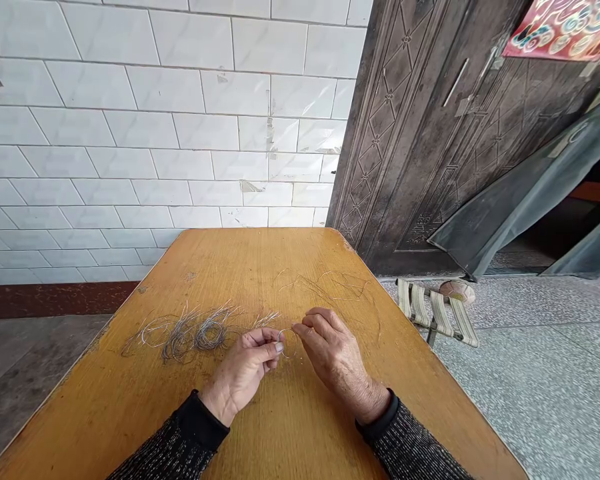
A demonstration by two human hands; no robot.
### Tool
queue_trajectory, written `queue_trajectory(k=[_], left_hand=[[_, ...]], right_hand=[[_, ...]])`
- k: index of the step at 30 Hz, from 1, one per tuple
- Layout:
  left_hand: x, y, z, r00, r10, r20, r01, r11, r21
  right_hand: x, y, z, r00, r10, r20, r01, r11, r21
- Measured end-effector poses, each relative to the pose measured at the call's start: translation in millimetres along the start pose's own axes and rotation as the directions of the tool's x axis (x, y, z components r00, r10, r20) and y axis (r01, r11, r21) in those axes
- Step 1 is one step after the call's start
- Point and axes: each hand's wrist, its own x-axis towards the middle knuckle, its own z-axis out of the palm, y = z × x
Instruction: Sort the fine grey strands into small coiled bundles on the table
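Observation:
A thin, pale wire, bent into a small curve, spans the gap between my two hands above the middle of the table. My left hand pinches it between thumb and fingers, and a short curved bit shows below the thumb. On the other side, the fingertips of my right hand are closed on the wire's end. Just left of my left hand lie several loose coils of grey wire with stray ends. Beyond my right hand, thin copper-coloured strands are scattered on the wood.
The yellow-brown wooden table meets a white tiled wall at its far end. To the right stand a dark carved door, a striped folding stool and a pale ball. A grey-green curtain hangs by the doorway.

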Motion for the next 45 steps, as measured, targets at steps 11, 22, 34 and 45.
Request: queue_trajectory(k=[11, 22, 34, 45], left_hand=[[-2.4, 1.2, 3.8, 0.996, 0.091, 0.003, -0.091, 0.983, 0.157], [-5.4, -1.2, 4.9, 0.999, -0.01, 0.039, 0.011, 1.0, -0.009], [-6.0, -3.0, 9.8, 0.999, -0.048, 0.004, 0.048, 0.976, -0.211], [-7.7, -3.5, 13.0, 0.999, -0.054, 0.004, 0.053, 0.964, -0.26]], right_hand=[[1.0, -5.9, -0.6, 0.991, 0.133, -0.031, -0.129, 0.986, 0.107], [2.4, -9.1, 0.1, 0.985, 0.151, -0.084, -0.144, 0.986, 0.085], [4.9, -12.9, -2.9, 0.983, 0.147, -0.111, -0.137, 0.987, 0.089], [2.0, -12.5, -0.1, 0.975, 0.17, -0.14, -0.157, 0.983, 0.098]])
